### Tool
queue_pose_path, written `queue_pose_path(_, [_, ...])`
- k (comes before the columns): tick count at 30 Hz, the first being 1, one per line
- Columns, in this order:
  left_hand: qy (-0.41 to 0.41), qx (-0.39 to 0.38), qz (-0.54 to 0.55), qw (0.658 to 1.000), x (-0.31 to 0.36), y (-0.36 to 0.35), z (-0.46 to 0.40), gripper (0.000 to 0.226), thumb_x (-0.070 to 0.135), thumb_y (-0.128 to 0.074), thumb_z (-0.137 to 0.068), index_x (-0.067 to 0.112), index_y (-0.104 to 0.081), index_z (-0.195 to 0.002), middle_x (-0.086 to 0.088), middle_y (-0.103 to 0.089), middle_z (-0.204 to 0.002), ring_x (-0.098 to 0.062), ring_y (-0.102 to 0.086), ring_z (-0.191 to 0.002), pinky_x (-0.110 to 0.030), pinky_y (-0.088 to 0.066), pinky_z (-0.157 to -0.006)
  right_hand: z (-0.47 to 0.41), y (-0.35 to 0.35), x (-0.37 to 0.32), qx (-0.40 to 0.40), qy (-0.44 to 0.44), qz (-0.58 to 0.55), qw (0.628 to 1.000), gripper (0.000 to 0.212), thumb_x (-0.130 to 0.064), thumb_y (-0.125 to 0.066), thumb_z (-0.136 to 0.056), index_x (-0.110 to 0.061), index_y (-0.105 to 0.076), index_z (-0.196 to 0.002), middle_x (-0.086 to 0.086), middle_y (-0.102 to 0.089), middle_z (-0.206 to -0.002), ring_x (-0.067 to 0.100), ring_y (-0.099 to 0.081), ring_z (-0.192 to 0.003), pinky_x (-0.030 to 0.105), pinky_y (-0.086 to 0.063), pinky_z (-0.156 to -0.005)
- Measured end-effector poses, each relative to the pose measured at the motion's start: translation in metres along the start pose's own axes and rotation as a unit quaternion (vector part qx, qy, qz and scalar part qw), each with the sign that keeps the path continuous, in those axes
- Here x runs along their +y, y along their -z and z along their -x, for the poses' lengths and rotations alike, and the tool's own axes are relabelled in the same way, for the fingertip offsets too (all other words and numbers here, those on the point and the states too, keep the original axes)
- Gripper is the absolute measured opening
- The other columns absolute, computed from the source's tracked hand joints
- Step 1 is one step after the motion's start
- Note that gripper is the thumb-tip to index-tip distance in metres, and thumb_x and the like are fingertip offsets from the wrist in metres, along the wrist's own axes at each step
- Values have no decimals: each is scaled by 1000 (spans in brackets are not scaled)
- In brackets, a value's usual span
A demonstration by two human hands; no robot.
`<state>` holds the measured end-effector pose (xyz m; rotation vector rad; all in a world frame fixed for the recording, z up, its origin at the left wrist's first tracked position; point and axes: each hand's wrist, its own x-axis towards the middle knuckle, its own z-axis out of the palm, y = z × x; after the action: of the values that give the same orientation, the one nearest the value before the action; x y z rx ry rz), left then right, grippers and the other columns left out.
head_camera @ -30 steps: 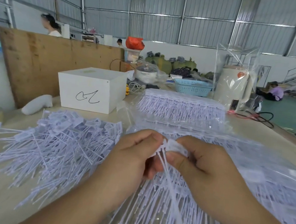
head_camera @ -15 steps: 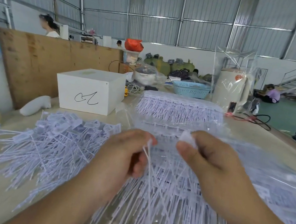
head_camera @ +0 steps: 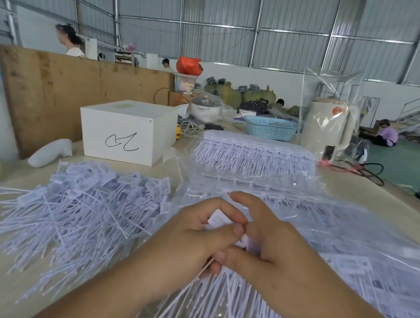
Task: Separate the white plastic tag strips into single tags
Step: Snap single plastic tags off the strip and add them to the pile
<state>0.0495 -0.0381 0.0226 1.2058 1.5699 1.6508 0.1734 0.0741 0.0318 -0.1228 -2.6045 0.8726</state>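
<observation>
At frame centre, the left hand point(head_camera: 187, 240) and right hand point(head_camera: 274, 257) meet, fingers curled and pinching the white heads of a tag strip point(head_camera: 220, 222). Its tails fan toward the lower edge; loose single tags point(head_camera: 79, 209) pile at centre left.

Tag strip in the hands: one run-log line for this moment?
left hand: grips tag strip | right hand: grips same strip | loose tags pile: left on table

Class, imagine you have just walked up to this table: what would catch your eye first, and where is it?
First, the two hands at the centre: the left hand and right hand together pinch the white heads of a tag strip. Left of them sprawls a heap of loose single tags. Behind, a white box with a black scribble stands left of a neat stack of uncut strips.
</observation>
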Motion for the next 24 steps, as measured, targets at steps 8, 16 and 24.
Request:
queue_pose_path(8, [-18,2,13,1000,8,9,3,11,24,-83,-70,24,-73,-75,-1,-57,-53,-12,-46,-41,-19,-37,-41,2,12,8,-28,6,-28,999,10,-44,-57,-95,-44,-65,-90,-5,-48,-58,8,-38,-50,26,-33,-52])
queue_pose_path(16, [-42,87,145,985,12,-5,1,4,28,-70,-68,24,-69,-66,-1,-51,-51,-9,-40,-38,-19,-33,-37,-5,-4,-2,164,41,1,986,26,-39,-58,-95,-26,-58,-73,-11,-45,-51,8,-39,-46,21,-28,-46])
queue_pose_path(24, [1,68,155,986,9,6,0,7,29,-72,-72,22,-69,-73,-5,-55,-56,-13,-41,-38,-20,-33,-40,2,-2,-4,85,22,-87,992,14,-51,-54,-92,-51,-47,-105,-18,-61,-70,0,-54,-56,14,-40,-53])
